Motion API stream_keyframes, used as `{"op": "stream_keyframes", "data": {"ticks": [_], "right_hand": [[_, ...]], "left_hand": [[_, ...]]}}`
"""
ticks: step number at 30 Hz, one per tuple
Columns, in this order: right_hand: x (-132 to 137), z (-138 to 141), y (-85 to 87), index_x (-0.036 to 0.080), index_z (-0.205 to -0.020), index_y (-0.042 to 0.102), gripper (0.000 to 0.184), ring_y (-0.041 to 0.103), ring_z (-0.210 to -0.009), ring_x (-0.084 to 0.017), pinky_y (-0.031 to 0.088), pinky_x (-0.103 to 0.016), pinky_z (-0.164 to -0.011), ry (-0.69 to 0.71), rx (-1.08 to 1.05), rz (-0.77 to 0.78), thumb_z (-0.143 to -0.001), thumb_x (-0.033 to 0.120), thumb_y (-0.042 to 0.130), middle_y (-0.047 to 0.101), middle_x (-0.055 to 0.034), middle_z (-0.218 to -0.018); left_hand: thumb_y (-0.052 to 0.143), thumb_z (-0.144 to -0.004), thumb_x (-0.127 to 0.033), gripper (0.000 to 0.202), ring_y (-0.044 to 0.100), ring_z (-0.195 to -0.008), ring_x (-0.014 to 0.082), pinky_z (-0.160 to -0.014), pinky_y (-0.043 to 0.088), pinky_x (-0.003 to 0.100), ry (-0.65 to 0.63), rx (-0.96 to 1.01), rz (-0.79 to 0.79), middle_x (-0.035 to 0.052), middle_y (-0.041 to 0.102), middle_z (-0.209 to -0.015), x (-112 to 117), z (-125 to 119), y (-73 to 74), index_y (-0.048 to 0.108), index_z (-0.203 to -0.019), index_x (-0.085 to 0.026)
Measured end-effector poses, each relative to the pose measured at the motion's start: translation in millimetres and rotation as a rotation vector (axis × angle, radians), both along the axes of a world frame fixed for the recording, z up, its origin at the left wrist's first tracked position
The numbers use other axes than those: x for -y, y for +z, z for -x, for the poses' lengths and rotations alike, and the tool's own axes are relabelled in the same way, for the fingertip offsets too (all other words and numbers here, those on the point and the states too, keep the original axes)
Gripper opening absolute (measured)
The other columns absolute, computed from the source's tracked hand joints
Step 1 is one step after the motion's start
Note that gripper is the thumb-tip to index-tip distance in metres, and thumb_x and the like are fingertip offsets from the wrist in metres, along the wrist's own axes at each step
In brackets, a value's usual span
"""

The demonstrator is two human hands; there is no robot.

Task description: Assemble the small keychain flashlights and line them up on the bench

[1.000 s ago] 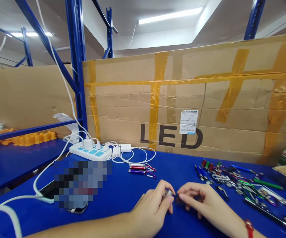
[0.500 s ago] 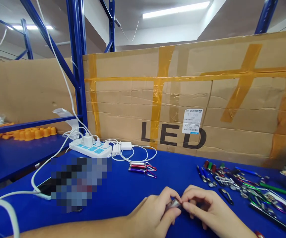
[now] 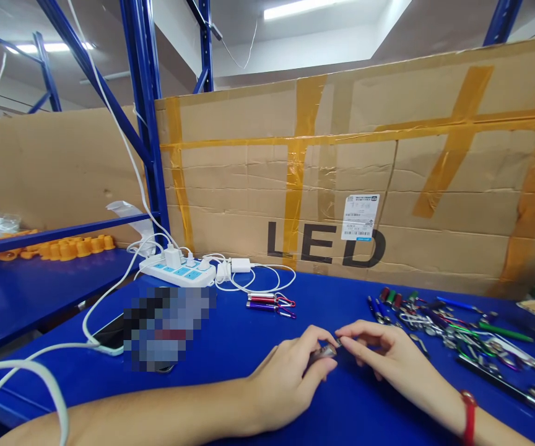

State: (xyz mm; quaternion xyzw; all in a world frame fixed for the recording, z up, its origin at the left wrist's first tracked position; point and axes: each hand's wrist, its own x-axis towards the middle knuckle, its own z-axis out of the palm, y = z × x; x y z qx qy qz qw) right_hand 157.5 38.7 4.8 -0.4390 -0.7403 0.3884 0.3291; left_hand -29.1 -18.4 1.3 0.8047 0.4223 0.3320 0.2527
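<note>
From the head view, I see my left hand (image 3: 290, 378) curled, thumb and fingers closed around a small metal cylinder (image 3: 326, 352) above the blue table (image 3: 230, 353). My right hand (image 3: 383, 350) is just beside it, fingertips pinched on a tiny piece (image 3: 339, 341) (too small for me to identify).

My fingers hide much of the cylinder. Beyond my left hand lie 3 slim clip-on tubes (image 3: 262, 304): silver, red and purple. A jumbled pile of metal and coloured pieces (image 3: 472, 350) crowds my right side. At the left, a white power strip (image 3: 193, 277) trails cables; 1 thick white cable (image 3: 54, 387) crosses my left forearm. Taped cardboard (image 3: 230, 186) walls off the back.
</note>
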Motion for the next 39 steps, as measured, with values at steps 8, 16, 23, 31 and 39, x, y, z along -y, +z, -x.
{"op": "stream_keyframes", "data": {"ticks": [8,16,23,31,39], "right_hand": [[3,-1,-2.6,0.014,-0.092,0.069,0.043,0.04,-0.041,-0.006,0.032,-0.017,-0.036,-0.054,-0.113,-0.071,-0.069,0.049,0.063,0.056,-0.0002,-0.054],[14,4,2.6,0.016,-0.079,0.072,0.027,0.051,-0.054,-0.009,0.037,-0.02,-0.045,0.002,-0.1,-0.287,-0.073,0.04,0.062,0.066,-0.0053,-0.074],[12,1,2.5,0.016,-0.077,0.072,0.023,0.052,-0.056,-0.009,0.038,-0.02,-0.047,0.059,-0.119,-0.28,-0.072,0.037,0.065,0.066,-0.0044,-0.073],[4,-2,0.2,0.015,-0.063,0.068,0.023,0.046,-0.05,-0.004,0.035,-0.016,-0.039,0.243,-0.29,0.018,-0.061,0.037,0.075,0.056,0.0017,-0.068],[13,1,1.2,0.016,-0.079,0.068,0.021,0.047,-0.05,-0.003,0.038,-0.017,-0.044,0.203,-0.197,-0.219,-0.073,0.036,0.067,0.054,-0.0005,-0.077]], "left_hand": [[0.041,-0.09,-0.024,0.016,0.056,-0.078,0.0129,-0.073,0.041,0.022,0.036,-0.057,-0.099,0.0,0.062,-0.087,-4,-3,0.7,0.056,-0.094,-0.02],[0.036,-0.092,-0.025,0.023,0.053,-0.068,0.012,-0.065,0.039,0.021,0.06,-0.069,-0.094,-0.002,0.057,-0.073,-8,-3,-1.7,0.056,-0.081,-0.018],[0.034,-0.093,-0.027,0.025,0.053,-0.067,0.0119,-0.065,0.04,0.021,0.047,-0.048,-0.073,-0.0023,0.056,-0.072,-9,-2,-1.5,0.057,-0.087,-0.019],[0.039,-0.091,-0.024,0.025,0.058,-0.078,0.0131,-0.072,0.042,0.022,-0.093,-0.026,-0.022,-0.0001,0.066,-0.093,-6,-1,1.0,0.056,-0.109,-0.022],[0.035,-0.092,-0.025,0.03,0.058,-0.089,0.0151,-0.077,0.042,0.023,-0.082,0.041,0.008,-0.0007,0.066,-0.099,-8,-1,2.6,0.057,-0.113,-0.023]]}}
